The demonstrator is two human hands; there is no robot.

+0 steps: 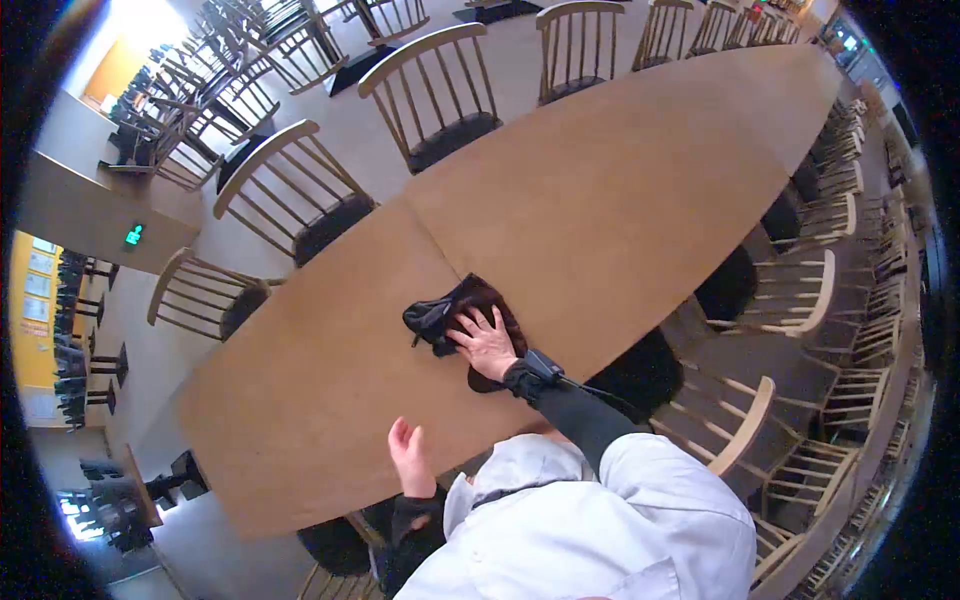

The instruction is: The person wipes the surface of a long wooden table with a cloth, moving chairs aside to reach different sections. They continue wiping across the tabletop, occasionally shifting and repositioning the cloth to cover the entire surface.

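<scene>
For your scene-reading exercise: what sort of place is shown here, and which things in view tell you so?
Probably a canteen or restaurant dining hall. A long wooden table is lined with matching spindle-back chairs, and more rows of tables and chairs fill the room behind. The right hand presses a dark cloth on the tabletop.

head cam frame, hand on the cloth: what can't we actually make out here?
- Cloth: the part under the right hand is hidden, head view.
- Left hand: seen edge-on at the table edge; contact cannot be told.
- Person's lower body: blocked by their own white top.
- Green sign on the wall: too small to read.
- Far chairs: blurred and bent by the fisheye rim.
</scene>
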